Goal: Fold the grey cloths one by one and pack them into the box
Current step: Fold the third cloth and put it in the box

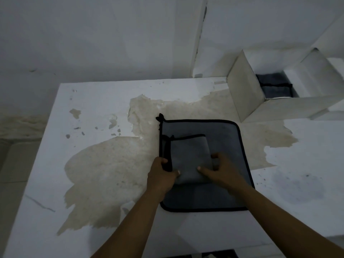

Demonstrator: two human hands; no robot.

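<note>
A small folded grey cloth [189,157] with black trim lies on top of a flat, spread grey cloth [225,142] in the middle of the white table [104,101]. My left hand [162,175] grips the folded cloth's left edge, thumb on top. At its right edge my right hand [219,170] holds it, thumb on top and fingers curled round the side. The open white box [247,94] stands at the back right, with dark grey folded cloths [273,86] inside.
The table's surface is peeled to a large tan patch [104,175] around and left of the cloths. A white wall [111,34] rises behind the table. The table's left edge drops to the floor. Something dark shows at the bottom edge [210,255].
</note>
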